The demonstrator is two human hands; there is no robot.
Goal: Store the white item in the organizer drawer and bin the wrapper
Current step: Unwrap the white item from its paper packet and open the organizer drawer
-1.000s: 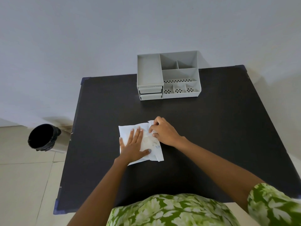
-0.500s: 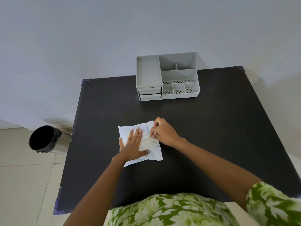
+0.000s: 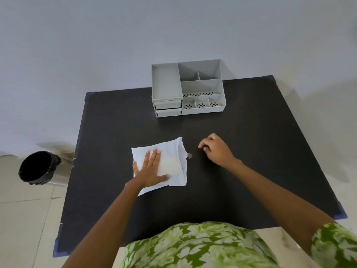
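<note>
A white wrapped packet (image 3: 170, 161) lies flat on the black table (image 3: 251, 142), a little left of centre. Its right edge looks torn open, with a small scrap (image 3: 189, 155) beside it. My left hand (image 3: 149, 169) rests palm-down on the packet and presses it to the table, fingers straight. To the right of the packet, and off it, my right hand (image 3: 214, 149) hovers with curled fingers; nothing shows in it. The grey organizer (image 3: 167, 82) stands at the table's far edge, its two drawers (image 3: 168, 108) pushed in at the lower left.
A bin lined with a black bag (image 3: 36, 167) stands on the tiled floor left of the table, against the wall. A plain wall rises right behind the organizer. My green patterned clothing fills the bottom of the view.
My right hand has let go of the packet's top right corner and moved right, off the packet. The packet's right edge now looks torn. My left hand stays pressed on it.
</note>
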